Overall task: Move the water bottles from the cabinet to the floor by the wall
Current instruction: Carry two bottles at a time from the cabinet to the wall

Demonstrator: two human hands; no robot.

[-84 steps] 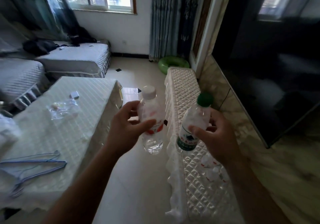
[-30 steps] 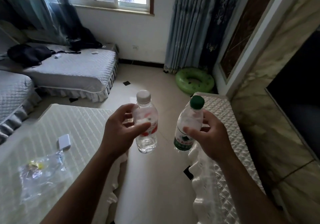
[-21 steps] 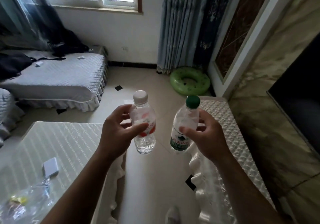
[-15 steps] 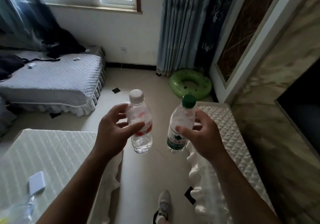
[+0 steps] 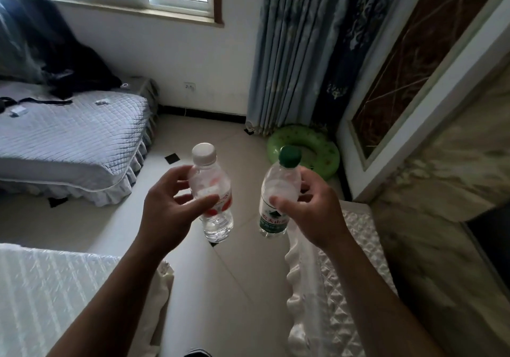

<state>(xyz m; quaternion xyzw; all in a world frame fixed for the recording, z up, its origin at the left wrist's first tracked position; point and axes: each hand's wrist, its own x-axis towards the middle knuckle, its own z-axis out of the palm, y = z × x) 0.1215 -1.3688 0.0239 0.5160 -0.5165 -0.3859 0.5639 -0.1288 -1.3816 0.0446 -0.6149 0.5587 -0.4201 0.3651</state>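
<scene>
My left hand (image 5: 168, 213) grips a clear water bottle with a white cap and red label (image 5: 212, 191), held upright in front of me. Just to its right, my right hand (image 5: 311, 213) holds a second clear bottle with a green cap and green label (image 5: 278, 193), tilted slightly left. Both bottles hang above the pale tiled floor (image 5: 220, 287). The low cabinet with a quilted white cover (image 5: 342, 287) runs along the marble wall below my right forearm. The white wall under the window (image 5: 193, 61) lies ahead.
A table with a pale striped cover (image 5: 55, 296) is at the lower left. A grey quilted sofa (image 5: 69, 136) stands at the left. A green swim ring (image 5: 311, 149) lies on the floor by the blue curtain (image 5: 298, 47). A floor lane runs between table and cabinet.
I have walked forward between the table and the cabinet with both bottles held in the same grip. The far wall, curtain and swim ring are closer, and the table's items have left the view.
</scene>
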